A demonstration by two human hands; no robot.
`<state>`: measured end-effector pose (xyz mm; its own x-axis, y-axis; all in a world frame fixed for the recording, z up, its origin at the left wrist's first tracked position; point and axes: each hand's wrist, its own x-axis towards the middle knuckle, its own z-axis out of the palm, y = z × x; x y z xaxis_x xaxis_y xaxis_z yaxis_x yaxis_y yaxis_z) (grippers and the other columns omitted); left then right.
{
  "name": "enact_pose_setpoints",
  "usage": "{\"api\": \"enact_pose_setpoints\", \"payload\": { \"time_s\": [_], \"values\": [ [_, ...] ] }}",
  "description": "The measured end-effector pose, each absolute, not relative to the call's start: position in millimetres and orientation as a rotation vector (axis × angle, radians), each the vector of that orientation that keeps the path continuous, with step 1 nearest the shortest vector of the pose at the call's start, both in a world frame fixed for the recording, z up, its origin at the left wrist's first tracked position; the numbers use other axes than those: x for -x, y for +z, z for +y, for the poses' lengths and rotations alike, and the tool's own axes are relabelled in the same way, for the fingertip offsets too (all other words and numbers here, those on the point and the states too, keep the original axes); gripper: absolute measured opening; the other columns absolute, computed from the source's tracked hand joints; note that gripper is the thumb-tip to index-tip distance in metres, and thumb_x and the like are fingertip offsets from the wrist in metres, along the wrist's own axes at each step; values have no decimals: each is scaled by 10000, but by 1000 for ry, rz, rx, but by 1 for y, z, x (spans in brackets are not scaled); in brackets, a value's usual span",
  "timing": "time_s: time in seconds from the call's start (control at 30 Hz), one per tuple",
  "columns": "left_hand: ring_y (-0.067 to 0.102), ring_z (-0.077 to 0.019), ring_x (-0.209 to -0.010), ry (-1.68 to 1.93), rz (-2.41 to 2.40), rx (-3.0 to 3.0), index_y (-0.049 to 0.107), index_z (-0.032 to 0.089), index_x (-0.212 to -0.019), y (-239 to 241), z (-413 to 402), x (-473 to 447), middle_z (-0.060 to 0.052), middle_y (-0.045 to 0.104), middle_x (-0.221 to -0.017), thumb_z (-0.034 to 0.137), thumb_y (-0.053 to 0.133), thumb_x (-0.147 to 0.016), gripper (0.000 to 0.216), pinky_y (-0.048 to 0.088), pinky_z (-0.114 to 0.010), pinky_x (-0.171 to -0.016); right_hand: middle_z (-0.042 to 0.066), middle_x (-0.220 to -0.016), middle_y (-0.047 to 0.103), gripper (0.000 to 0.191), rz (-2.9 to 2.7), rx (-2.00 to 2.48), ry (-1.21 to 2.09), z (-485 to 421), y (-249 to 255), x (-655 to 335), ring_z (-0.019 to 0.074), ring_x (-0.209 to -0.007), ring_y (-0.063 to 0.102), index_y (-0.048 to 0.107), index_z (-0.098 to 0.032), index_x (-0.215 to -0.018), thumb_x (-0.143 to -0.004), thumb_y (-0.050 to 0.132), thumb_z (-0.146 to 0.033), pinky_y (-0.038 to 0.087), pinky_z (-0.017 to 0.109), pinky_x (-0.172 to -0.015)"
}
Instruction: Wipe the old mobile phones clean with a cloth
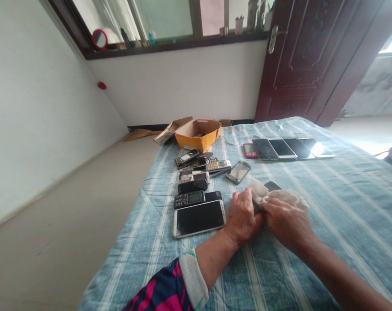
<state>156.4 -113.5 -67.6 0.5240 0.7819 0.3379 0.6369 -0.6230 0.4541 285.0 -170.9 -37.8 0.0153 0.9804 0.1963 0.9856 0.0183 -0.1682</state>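
left hand (243,216) closed round dark phone (273,186) | right hand (288,222) pinching soft cloth (288,199) over it | phone likely light, stiff, slick; best gripped by edges beside left palm

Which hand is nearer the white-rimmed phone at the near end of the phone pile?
Left: the left hand is beside the right end of the white-rimmed phone. The right hand is farther right, past the left, on the cloth.
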Motion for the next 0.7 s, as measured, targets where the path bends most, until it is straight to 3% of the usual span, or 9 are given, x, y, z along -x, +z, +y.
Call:
{"api": "enact_pose_setpoints", "payload": {
  "time_s": [0.23,0.53,0.7],
  "values": [
    [533,-264,-1013,768,1175,-2521,496,149,-1140,-69,-113,-156,-95,603,-1042,319,664,-759,450,476,-413,-939,45,-1105,721,331,-1966,2178,-143,-165,-43,-298,215,-895,700,734,-227,-920,-854,439,-91,516,284,-651],
    [533,-264,-938,707,1191,-2593,497,59,-1165,-70,-112,-156,-143,622,-1012,230,489,-833,374,477,-405,-896,45,-976,723,312,-2037,1685,8,-172,-59,-277,167,-916,673,686,-225,-767,-830,411,-92,523,247,-779],
    [528,-268,-950,698,1169,-2600,503,63,-1157,-69,-112,-155,-145,617,-1037,272,513,-821,396,478,-404,-900,53,-1034,723,318,-2020,1664,-49,-171,-62,-278,174,-938,677,691,-220,-779,-844,405,-99,532,259,-783]
  ]
}}
